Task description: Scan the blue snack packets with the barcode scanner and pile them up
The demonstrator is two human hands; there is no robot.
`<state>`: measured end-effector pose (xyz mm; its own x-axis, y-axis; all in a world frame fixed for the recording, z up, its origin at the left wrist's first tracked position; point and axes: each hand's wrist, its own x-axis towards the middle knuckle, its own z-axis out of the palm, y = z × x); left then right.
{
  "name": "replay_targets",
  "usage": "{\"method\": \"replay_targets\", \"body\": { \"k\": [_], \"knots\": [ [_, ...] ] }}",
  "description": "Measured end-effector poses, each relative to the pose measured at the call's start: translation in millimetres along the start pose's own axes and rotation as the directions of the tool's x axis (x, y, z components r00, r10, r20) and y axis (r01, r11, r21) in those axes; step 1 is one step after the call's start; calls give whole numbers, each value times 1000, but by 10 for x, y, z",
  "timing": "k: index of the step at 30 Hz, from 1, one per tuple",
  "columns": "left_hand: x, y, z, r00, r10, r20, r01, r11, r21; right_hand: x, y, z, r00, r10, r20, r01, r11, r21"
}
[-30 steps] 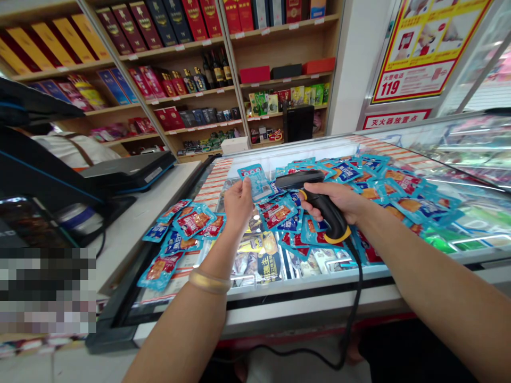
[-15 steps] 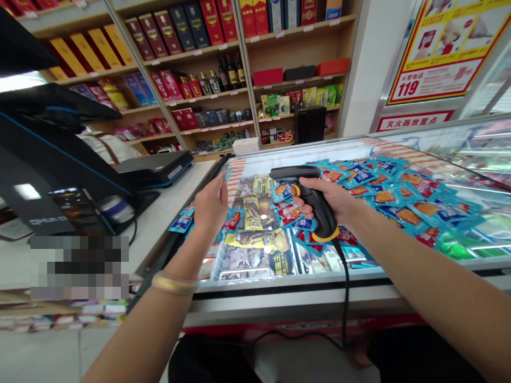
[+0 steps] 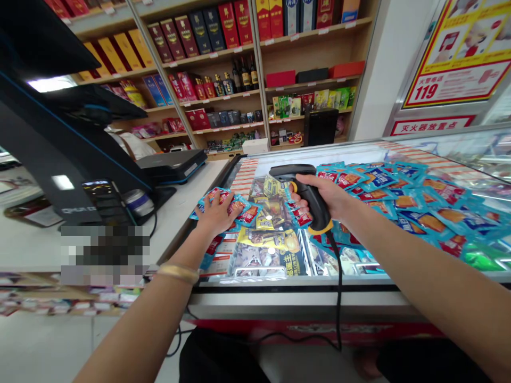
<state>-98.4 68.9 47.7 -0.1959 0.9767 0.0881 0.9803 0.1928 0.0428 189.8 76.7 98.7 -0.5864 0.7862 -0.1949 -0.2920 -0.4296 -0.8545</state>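
Observation:
My right hand is wrapped round the grip of a black and yellow barcode scanner, whose head points left above the glass. From its base a black cable hangs down over the front edge. With fingers spread, my left hand lies on a few blue snack packets at the left end of the glass freezer top. A larger pile of blue snack packets covers the glass to the right of the scanner. Yellow packs show through the glass between my hands.
On the left counter stand a black point-of-sale terminal, a flat scale, a phone and a white-and-blue roll or tub. Shelves of boxes and bottles rise behind. The scanner cable loops below the freezer's edge.
My left hand has come down from above the glass and spread over the packets at the left. The scanner stays in my right hand, nearly in place. The view has shifted slightly left.

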Motion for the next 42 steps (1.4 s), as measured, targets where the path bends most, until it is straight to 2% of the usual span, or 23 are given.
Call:
{"method": "replay_targets", "body": {
  "k": [2, 5, 7, 9, 11, 12, 15, 18, 21, 26, 29, 35, 37, 40, 42],
  "knots": [
    [32, -10, 1, 1000, 0, -29, -1, 1000, -21, -31, -48, -93, 1000, -19, -10, 19, 1000, -11],
    [25, 48, -2, 987, 17, -161, -27, 998, -61, -110, -127, -255, 998, -49, -37, 48, 999, -25],
    [0, 187, -15, 962, 77, -262, -108, 989, -105, -174, -175, -367, 995, -72, -75, 70, 997, -33],
    [-30, 416, -35, 926, 207, -315, -271, 947, -175, -234, -211, -479, 989, -99, -108, 95, 994, -45],
    [-65, 706, -55, 877, 369, -307, -452, 849, -273, -285, -230, -584, 985, -129, -116, 123, 991, -52],
    [-84, 856, -62, 862, 419, -287, -499, 801, -331, -308, -235, -630, 984, -141, -112, 137, 989, -50],
    [-141, 1238, -72, 838, 508, -198, -539, 712, -450, -355, -236, -717, 982, -154, -105, 151, 988, -37],
    [-175, 1420, -57, 831, 540, -134, -531, 696, -484, -370, -234, -724, 982, -148, -114, 145, 989, -37],
    [-175, 1423, -9, 835, 538, -112, -509, 679, -529, -363, -231, -687, 982, -141, -125, 137, 990, -45],
    [-163, 1335, 88, 853, 497, -162, -457, 557, -693, -368, -221, -644, 982, -146, -119, 138, 988, -70],
    [-177, 1307, 97, 861, 481, -164, -445, 557, -701, -380, -217, -630, 983, -145, -116, 136, 988, -78],
    [-225, 1268, 68, 827, 530, -188, -494, 526, -692, -367, -196, -613, 981, -137, -137, 128, 989, -72],
    [-228, 1267, 67, 829, 527, -188, -488, 517, -703, -359, -187, -615, 980, -133, -149, 123, 990, -74],
    [-199, 1283, 69, 863, 484, -148, -412, 500, -762, -355, -181, -622, 980, -130, -150, 119, 990, -79],
    [-159, 1298, 70, 904, 413, -110, -283, 384, -879, -360, -182, -626, 981, -140, -138, 129, 988, -82]
  ]
}}
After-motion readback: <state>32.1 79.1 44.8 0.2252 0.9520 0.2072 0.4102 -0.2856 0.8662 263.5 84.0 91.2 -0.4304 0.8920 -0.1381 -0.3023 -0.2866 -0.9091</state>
